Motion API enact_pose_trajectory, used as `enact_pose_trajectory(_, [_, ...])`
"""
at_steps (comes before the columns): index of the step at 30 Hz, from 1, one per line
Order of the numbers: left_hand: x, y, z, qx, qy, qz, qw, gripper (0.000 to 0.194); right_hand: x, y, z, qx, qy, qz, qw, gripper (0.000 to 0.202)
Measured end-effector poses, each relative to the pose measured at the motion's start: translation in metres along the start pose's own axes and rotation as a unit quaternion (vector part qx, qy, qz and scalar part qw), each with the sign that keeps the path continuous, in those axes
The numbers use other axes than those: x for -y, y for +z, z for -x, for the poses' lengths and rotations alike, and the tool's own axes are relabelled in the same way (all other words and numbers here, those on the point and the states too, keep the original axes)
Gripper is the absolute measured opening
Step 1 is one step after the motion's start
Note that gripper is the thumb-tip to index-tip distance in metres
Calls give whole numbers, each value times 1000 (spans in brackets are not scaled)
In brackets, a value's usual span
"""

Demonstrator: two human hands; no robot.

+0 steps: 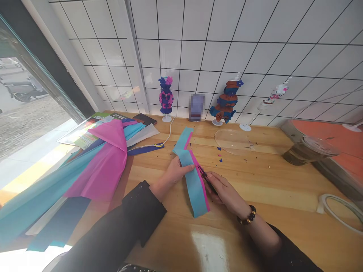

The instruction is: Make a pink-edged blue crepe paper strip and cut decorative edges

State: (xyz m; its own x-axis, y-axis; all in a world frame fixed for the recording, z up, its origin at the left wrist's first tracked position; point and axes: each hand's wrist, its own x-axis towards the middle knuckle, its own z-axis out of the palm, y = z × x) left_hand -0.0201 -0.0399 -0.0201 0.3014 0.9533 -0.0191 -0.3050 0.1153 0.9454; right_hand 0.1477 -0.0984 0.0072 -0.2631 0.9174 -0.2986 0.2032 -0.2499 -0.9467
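Note:
A long light-blue strip (195, 190) with a pink edge runs across the middle of the wooden table, bent over on itself near its far part. My left hand (178, 170) pinches it, thumb on top and fingers beneath. In my right hand (225, 190) is a pair of dark scissors (206, 177), its blades at the strip's pink edge beside my left thumb. The fingers of that hand wrap round the handles and partly hide them. A beaded bracelet (248, 215) circles my right wrist.
Pink sheets (110, 162) and light-blue sheets (56, 183) lie in a pile at left. Along the tiled wall stand a purple-and-pink decorated stand (166, 96) and a brown-and-blue one (227, 100). A clear round lid (231, 141), a lidded cup (307, 151) and a tape roll (344, 211) are at right.

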Motion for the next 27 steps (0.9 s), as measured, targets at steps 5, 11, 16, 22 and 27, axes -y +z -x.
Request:
enact_pose_trajectory(5, [-3, 5, 3, 2, 8, -7, 1000, 44, 1, 2, 0, -1, 10, -27, 1000, 35])
enact_pose_trajectory(11, [2, 9, 6, 40, 16, -7, 999, 37, -1, 7, -1, -12, 3, -90, 996, 33])
enact_pose_trajectory(16, [3, 14, 9, 32, -9, -25, 999, 39, -3, 8, -2, -46, 13, -100, 994, 33])
enact_pose_trajectory(22, [4, 19, 12, 43, -8, -23, 999, 39, -3, 8, -1, -72, 19, -93, 993, 31])
enact_pose_trajectory(27, [2, 21, 13, 58, -14, -11, 998, 35, -2, 8, -1, -87, 18, -71, 994, 29])
